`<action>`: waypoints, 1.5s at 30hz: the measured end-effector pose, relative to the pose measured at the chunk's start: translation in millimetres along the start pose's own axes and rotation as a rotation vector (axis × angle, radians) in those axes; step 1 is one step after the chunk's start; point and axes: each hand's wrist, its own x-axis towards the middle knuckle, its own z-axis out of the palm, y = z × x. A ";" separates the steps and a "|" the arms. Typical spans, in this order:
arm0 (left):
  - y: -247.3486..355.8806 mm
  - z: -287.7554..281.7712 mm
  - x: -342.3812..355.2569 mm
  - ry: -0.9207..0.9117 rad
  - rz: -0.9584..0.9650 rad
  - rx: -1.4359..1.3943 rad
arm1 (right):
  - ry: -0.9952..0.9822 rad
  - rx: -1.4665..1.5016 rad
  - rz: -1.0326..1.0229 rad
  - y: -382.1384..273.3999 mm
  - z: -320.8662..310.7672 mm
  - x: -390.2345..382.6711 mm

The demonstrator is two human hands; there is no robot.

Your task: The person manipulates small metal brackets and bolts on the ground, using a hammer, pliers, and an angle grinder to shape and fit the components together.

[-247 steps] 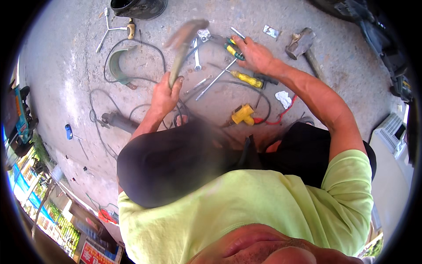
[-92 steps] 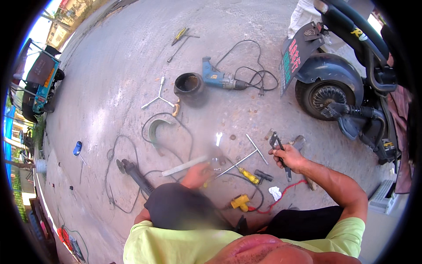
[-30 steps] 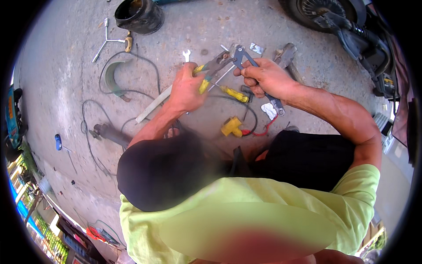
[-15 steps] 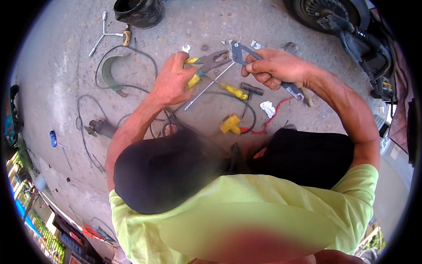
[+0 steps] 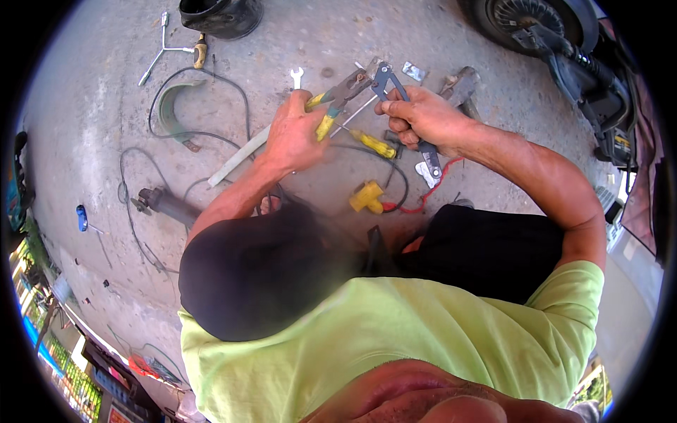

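Note:
My left hand (image 5: 289, 134) is closed on pliers (image 5: 326, 113) with yellow-and-green handles. Their jaws point up and right to a small rusty piece at the head of a dark hinged metal piece (image 5: 386, 79), on which my right hand (image 5: 416, 116) is closed; whether they touch is unclear. A long pale bar (image 5: 229, 166) runs down-left from under my left hand; whether held is unclear. Around and below my hands lie a wrench (image 5: 297, 77), a yellow-handled screwdriver (image 5: 375, 144), a thin steel rod (image 5: 360, 111), a yellow plastic piece (image 5: 365, 197) with red wire and a sledgehammer (image 5: 457, 83).
A black pot (image 5: 220, 20) stands beyond a three-arm wrench (image 5: 164, 49). A curved green guard (image 5: 173, 109), looping cables and a dark power tool (image 5: 166, 204) lie left on the concrete. A scooter (image 5: 564, 84) stands at right, and a blue tape measure-like item (image 5: 82, 218) lies far left.
In the last half second, my left hand and pliers rise slightly rightward and the pale bar shows again. The dark piece in my right hand tilts more upright, its lower end moving left.

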 end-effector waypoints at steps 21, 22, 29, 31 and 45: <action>-22.4 0.8 -2.3 0.217 0.103 -0.023 | -0.295 -0.006 0.041 -43.1 -22.4 7.9; -24.7 0.5 -2.3 0.205 0.127 -0.033 | -0.331 -0.084 0.059 -49.6 -34.4 9.8; -31.6 -16.6 6.5 0.141 0.352 0.020 | -0.497 -0.257 0.122 -57.5 -67.7 12.7; -31.2 -8.7 2.9 0.186 0.266 -0.004 | -0.495 -0.197 0.101 -50.7 -61.0 10.1; -33.1 16.9 -19.9 0.213 0.076 0.083 | -0.386 -0.296 0.045 -39.4 -54.9 49.5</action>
